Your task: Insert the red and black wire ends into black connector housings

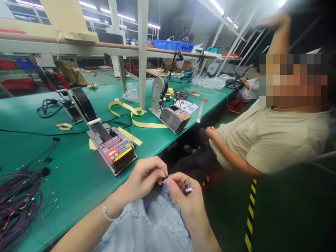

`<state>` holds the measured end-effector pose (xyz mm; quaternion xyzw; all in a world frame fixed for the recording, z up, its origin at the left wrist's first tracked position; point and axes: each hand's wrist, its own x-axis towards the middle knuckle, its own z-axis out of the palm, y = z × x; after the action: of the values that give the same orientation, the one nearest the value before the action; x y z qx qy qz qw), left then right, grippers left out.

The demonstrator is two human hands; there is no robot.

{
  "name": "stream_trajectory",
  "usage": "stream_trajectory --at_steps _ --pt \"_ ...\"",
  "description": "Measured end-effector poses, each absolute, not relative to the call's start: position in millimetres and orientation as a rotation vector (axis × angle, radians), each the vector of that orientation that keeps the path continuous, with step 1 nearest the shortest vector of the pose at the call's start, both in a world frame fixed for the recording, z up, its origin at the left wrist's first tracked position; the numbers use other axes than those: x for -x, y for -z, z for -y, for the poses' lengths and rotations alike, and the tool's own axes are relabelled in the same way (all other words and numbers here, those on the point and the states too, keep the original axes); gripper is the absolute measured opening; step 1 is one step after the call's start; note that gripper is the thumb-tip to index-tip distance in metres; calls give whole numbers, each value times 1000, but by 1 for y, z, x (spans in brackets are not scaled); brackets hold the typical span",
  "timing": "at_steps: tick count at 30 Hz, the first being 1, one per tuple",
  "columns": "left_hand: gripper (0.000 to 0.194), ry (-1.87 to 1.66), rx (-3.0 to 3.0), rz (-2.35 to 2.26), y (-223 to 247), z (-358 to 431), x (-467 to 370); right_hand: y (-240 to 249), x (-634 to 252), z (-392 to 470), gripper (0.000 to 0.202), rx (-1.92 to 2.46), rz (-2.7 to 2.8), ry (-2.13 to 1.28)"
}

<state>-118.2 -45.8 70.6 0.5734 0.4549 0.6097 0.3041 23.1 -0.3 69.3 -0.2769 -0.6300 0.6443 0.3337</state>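
My left hand (pixel 144 179) and my right hand (pixel 185 197) meet over my lap, just off the green table's (pixel 78 182) front edge. The left fingertips pinch a small dark piece (pixel 164 179) at the end of a thin wire. The right hand holds a small connector (pixel 187 184) between thumb and fingers, and thin red and black wires (pixel 172 213) trail down from it over my light blue clothing. The closest machine is a tape dispenser (pixel 115 150) with a lit red display, on the table just beyond my left hand.
A bundle of red and black wires (pixel 18 203) lies at the table's left edge. A second tape dispenser (pixel 173 117) with yellow tape strips (pixel 133 115) stands farther back. A seated person in a beige shirt (pixel 273 136) is at right. Yellow-black floor tape (pixel 249 217) runs below.
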Motion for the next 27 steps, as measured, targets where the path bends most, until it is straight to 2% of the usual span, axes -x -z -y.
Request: stream_trajectory --at_steps 7,17,27 --pt "11 -1574 -1376 -1171 -71 44 120 -67 -23 0 25 745 1622 -1635" --pt "25 -1563 -983 -909 -67 43 111 -69 -23 2 32 714 1665 -1645" --pt "24 -1588 -980 -907 -72 48 106 -66 -22 5 27 649 1621 -1725"
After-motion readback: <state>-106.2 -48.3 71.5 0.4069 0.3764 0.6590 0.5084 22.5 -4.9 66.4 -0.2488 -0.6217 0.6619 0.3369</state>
